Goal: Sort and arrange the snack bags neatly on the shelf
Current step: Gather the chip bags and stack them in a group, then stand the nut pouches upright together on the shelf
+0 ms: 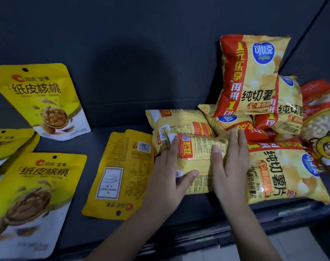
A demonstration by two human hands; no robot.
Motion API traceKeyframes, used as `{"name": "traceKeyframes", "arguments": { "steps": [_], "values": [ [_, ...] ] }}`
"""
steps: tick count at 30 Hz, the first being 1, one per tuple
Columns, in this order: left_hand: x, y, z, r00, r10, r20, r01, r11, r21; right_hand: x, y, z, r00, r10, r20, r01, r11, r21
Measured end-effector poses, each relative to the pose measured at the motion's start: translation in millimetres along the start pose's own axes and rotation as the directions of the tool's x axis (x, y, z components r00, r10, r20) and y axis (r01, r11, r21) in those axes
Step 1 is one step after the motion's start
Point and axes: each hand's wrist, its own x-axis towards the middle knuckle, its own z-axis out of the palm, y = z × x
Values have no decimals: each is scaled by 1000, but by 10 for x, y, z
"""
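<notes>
A yellow chip bag [198, 159] lies back side up on the dark shelf [113, 117]. My left hand [168, 170] grips its left side and my right hand [230, 166] presses on its right side. Behind it lies another back-up chip bag [181, 123]. More yellow-and-red chip bags are heaped to the right: one upright [252, 76], one flat at the front [284, 172]. Yellow walnut pouches lie on the left: one leaning on the back wall [41, 102], one front-up [32, 194], one back-up [121, 172].
A red-and-clear snack bag with a cartoon face [322, 129] sits at the far right. A further walnut pouch [7, 142] pokes in at the left edge. The shelf's front edge [198, 238] runs below my wrists, with pale floor beneath.
</notes>
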Motion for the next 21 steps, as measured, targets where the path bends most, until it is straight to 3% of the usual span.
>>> {"name": "traceKeyframes", "arguments": {
  "steps": [4, 9, 14, 18, 21],
  "values": [
    [-34, -7, -158, 998, -59, 10, 60, 993, -101, 23, -113, -26, 1000, -11, -11, 12, 996, 87],
    [-206, -87, -539, 992, -117, -42, 115, 991, -62, 132, -542, 129, 968, -250, 0, 247, 955, 167],
    [-521, -283, -1116, 920, -207, -334, 182, 978, -105, -42, -1078, 446, 926, -349, 143, 256, 859, 443],
    [-824, -462, -1690, 823, -209, -528, 148, 977, -156, -357, -1392, 788, 839, -436, 326, 265, 850, 456],
    [-1066, -637, -2185, 737, -197, -646, 120, 979, -163, -585, -1637, 1115, 720, -465, 516, 277, 873, 401]
  ]
}}
